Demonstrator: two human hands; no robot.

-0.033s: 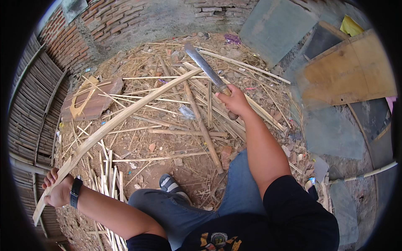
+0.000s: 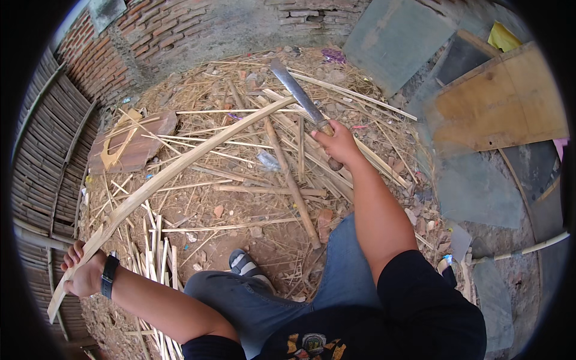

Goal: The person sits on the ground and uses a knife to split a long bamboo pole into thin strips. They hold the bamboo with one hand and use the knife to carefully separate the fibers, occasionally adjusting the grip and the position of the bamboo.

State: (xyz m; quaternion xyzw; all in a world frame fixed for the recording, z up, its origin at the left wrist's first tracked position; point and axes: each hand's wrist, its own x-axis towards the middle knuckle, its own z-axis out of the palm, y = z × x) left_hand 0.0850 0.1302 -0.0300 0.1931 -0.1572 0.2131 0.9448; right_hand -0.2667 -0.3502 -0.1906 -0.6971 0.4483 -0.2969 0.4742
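Observation:
At the far left, my left hand (image 2: 87, 275) is closed around the lower end of a long pale strip of split wood or bamboo (image 2: 177, 163). The strip runs up and to the right across the middle, its far end close to the machete. My right hand (image 2: 338, 146) grips the wooden handle of that machete (image 2: 297, 91), whose broad metal blade points up and to the left. The blade passes just beside the strip's far tip; whether they touch I cannot tell.
Thin split sticks (image 2: 157, 255) lie heaped by my left forearm. A round pole (image 2: 289, 180) and more strips cover the straw-strewn ground. A brown board (image 2: 132, 141) lies at left near a bamboo wall (image 2: 45, 144). Grey sheets (image 2: 402, 42) lean at right; a brick wall (image 2: 168, 33) stands behind.
The machete and my right hand have shifted very slightly to the right. My left hand and the long strip stay almost where they were.

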